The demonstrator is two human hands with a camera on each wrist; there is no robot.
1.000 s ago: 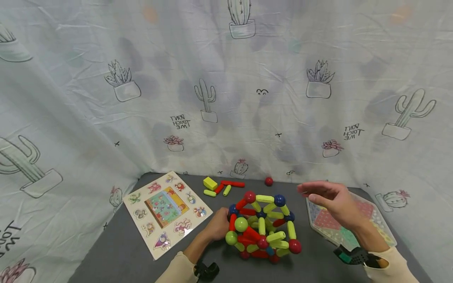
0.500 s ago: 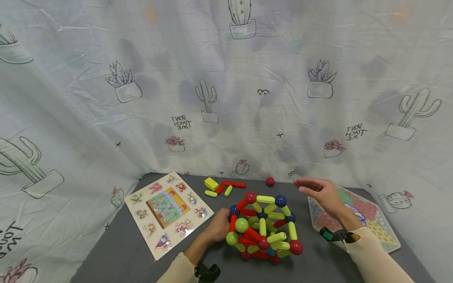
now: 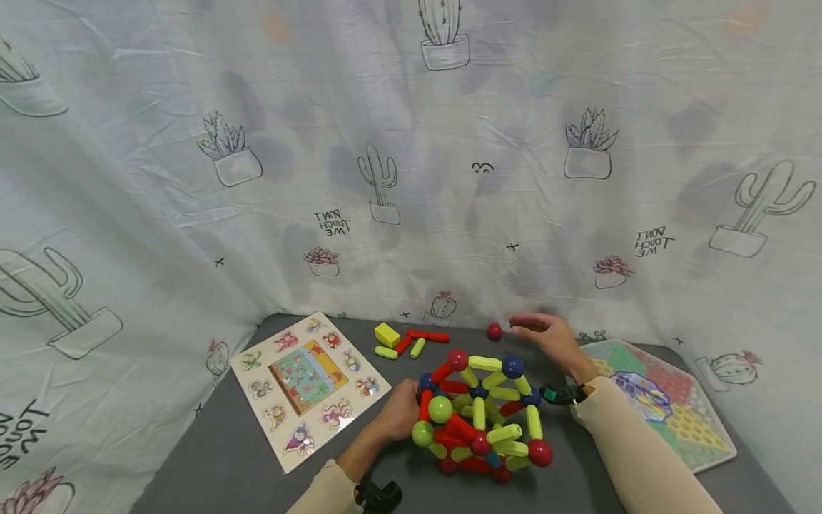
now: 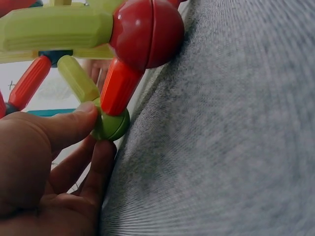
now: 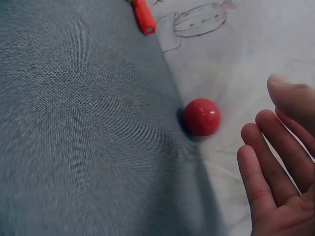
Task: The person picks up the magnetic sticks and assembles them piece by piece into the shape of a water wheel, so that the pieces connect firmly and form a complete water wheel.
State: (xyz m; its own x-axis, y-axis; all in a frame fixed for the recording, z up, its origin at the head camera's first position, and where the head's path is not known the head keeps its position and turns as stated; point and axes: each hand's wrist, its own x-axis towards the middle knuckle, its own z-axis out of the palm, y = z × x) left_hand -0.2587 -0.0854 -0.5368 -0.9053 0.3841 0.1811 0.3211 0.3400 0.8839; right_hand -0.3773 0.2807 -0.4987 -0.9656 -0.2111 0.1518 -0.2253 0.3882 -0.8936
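A structure of magnetic balls and rods (image 3: 478,403) stands on the dark table, built from yellow-green and red rods with red, blue and green balls. At its left side is my left hand (image 3: 401,410); in the left wrist view the thumb and fingers pinch a green ball (image 4: 112,125) low on the structure. My right hand (image 3: 546,335) is just right of a loose red ball (image 3: 494,331) near the back edge. In the right wrist view its fingers (image 5: 275,162) are extended, apart from the red ball (image 5: 202,117), and hold nothing.
Loose red and yellow-green rods (image 3: 428,335) and a yellow block (image 3: 387,334) lie at the back. To the left is a picture puzzle board (image 3: 289,435). A lidded plastic box (image 3: 716,435) of coloured pieces sits at the right. A cactus-print curtain (image 3: 411,178) hangs behind the table.
My right hand has moved left and back from above the plastic box to beside the loose red ball. The left hand stays at the structure.
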